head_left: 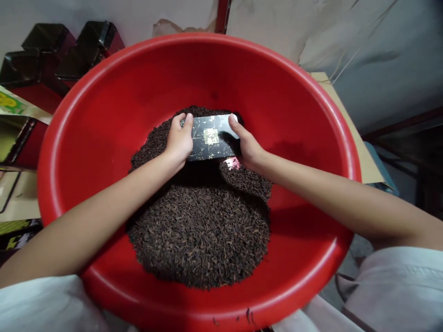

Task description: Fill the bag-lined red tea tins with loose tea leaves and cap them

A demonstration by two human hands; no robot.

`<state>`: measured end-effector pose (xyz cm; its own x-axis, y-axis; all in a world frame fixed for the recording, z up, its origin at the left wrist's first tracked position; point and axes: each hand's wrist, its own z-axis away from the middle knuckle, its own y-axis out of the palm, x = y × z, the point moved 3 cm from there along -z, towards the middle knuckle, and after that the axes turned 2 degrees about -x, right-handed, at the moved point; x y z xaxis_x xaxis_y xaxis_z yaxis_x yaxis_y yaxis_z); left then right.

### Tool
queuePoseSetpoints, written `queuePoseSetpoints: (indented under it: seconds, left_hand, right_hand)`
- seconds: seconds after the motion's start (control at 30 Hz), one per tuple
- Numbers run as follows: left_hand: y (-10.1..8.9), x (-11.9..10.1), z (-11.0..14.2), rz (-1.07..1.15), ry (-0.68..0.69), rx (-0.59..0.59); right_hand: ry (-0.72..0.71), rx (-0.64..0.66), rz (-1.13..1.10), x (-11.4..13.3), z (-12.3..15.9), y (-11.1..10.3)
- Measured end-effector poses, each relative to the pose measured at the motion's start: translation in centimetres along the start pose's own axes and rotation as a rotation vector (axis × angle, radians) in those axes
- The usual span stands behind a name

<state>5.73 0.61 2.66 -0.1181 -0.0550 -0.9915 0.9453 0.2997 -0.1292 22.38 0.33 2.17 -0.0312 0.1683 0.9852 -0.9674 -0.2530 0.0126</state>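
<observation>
Both hands grip a dark, gold-flecked tea tin (200, 146) with a square gold emblem on its upward face. My left hand (180, 140) is closed around its left end, thumb on the near top edge. At the right end, my right hand (249, 146) is closed on it with the thumb lying over the top corner. The tin is over dark loose tea leaves (200, 230) heaped in a large red basin (304, 230). A metal scoop or similar shiny piece (231, 163) shows under the tin near my right hand, mostly covered by leaves; its kind is unclear.
Several dark red tins (46, 37) stand left of the basin, beyond its rim. Another tin (20, 138) lies open on its side below them. A cardboard sheet (360, 143) is at the right behind the basin, and a stained wall (270, 32) rises at the back.
</observation>
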Motion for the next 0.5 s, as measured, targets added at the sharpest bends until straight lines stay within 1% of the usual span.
queuePoseSetpoints:
  seconds: [0.03,0.13,0.2,0.27,0.4,0.5]
  left_hand:
    - [0.0,0.1,-0.1,-0.012,0.015,-0.015]
    - [0.1,0.5,-0.4,-0.03,0.041,0.027]
    - [0.0,0.7,-0.6,-0.055,0.068,0.023]
    - [-0.1,0.6,-0.7,-0.109,0.106,-0.011]
    - [-0.2,-0.3,-1.1,-0.321,0.165,-0.069]
    - [-0.3,-1.3,-1.0,-0.569,0.135,-0.052]
  right_hand:
    - [-0.021,0.025,-0.021,-0.1,0.0,0.1]
    - [-0.046,0.052,-0.085,-0.4,0.0,0.2]
    - [-0.051,0.011,-0.081,-0.6,0.0,0.2]
    - [-0.062,-0.03,-0.052,-0.6,0.0,0.2]
    - [-0.082,-0.059,-0.06,-0.3,0.1,0.4]
    - [-0.051,-0.043,-0.139,0.2,0.0,0.6]
